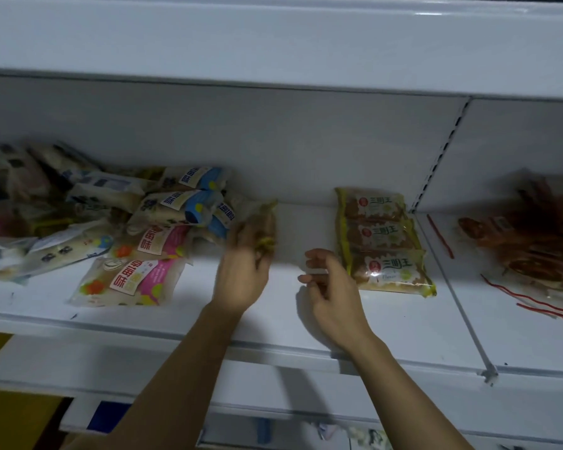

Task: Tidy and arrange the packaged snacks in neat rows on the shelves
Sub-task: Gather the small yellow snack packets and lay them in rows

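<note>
My left hand (241,274) is reaching into the messy pile. It looks like its fingers are curled round a yellow-green packet (260,222), but that part is blurry, so I cannot be sure how tight the grip is. I think I am pulling this packet out because it matches the neat ones further right.

My right hand (330,287) waits just beside it, above the bare middle of the shelf (403,323). Its fingers are loosely bent. Something pale and shiny sits near the fingertips. I cannot tell if it is a bit of wrapper or just light, so I cannot say if this hand holds anything.

To the right, three yellow-green packets (382,238) lie in one tidy row running from the back of the shelf toward the front edge, each one overlapping the next. That is likely where the packet in my left hand belongs.

On the left side of the shelf sits the messy pile (111,212) of pink and blue snack bags, lying on each other at all angles. The far left ones are too blurry to read and get cut off.

Past the shelf divider (452,287) on the right lie brownish-red bags (533,248), dark and blurry, cut off by the picture's edge.
</note>
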The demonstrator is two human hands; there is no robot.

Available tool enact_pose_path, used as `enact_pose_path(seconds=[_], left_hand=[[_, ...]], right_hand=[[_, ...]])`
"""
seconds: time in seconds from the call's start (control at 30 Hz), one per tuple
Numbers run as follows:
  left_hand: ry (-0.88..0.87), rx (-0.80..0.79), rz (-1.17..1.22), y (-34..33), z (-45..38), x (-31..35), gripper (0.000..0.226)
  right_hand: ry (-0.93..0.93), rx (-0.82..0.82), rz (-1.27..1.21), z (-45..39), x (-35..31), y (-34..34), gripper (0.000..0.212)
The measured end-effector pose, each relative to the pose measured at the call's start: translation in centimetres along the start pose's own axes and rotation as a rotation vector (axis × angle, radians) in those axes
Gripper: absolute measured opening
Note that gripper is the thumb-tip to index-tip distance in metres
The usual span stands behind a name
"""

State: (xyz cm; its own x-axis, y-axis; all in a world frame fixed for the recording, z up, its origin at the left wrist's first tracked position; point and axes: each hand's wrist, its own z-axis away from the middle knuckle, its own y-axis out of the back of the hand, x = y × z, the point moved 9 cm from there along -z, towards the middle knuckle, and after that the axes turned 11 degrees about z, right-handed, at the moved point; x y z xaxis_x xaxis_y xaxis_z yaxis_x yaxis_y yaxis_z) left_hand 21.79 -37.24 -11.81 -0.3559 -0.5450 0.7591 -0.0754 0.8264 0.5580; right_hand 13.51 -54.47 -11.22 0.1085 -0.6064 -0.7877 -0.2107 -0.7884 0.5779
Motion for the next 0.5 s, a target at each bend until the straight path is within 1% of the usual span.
enact_pose_path(seconds=[0.07, 0.13, 0.2, 0.23, 0.3, 0.37, 0.43, 0.5], left_hand=[[0.166, 0.085, 0.482, 1.9, 1.7, -0.1, 0.043], [0.299, 0.089, 0.891, 2.2, 4.0, 1.0, 0.024], [0.381, 0.092, 1.118, 2.6, 5.9, 2.3, 0.008], [0.388, 0.072, 1.193, 2.7, 6.4, 2.9, 0.006], [0.367, 0.024, 1.24, 2.8, 7.0, 3.6, 0.019], [0.34, -0.006, 1.178, 3.0, 7.0, 3.6, 0.022], [0.317, -0.039, 1.131, 2.7, 7.0, 3.6, 0.03], [0.356, -0.074, 1.066, 1.7, 7.0, 4.2, 0.032]], right_hand=[[-0.006, 0.032, -0.041, 0.2, -0.1, 0.4, 0.04], [-0.028, 0.041, -0.137, 0.5, -0.7, 0.8, 0.047], [-0.053, 0.05, -0.309, 0.8, -1.6, 1.5, 0.056], [-0.087, 0.057, -0.416, 1.0, -2.0, 2.0, 0.057], [-0.173, 0.086, -0.549, 1.3, -2.3, 3.1, 0.052], [-0.181, 0.093, -0.516, 1.4, -2.8, 4.8, 0.044], [-0.179, 0.066, -0.47, 1.4, -2.6, 5.9, 0.035], [-0.193, 0.073, -0.477, 1.6, -1.5, 7.1, 0.026]])
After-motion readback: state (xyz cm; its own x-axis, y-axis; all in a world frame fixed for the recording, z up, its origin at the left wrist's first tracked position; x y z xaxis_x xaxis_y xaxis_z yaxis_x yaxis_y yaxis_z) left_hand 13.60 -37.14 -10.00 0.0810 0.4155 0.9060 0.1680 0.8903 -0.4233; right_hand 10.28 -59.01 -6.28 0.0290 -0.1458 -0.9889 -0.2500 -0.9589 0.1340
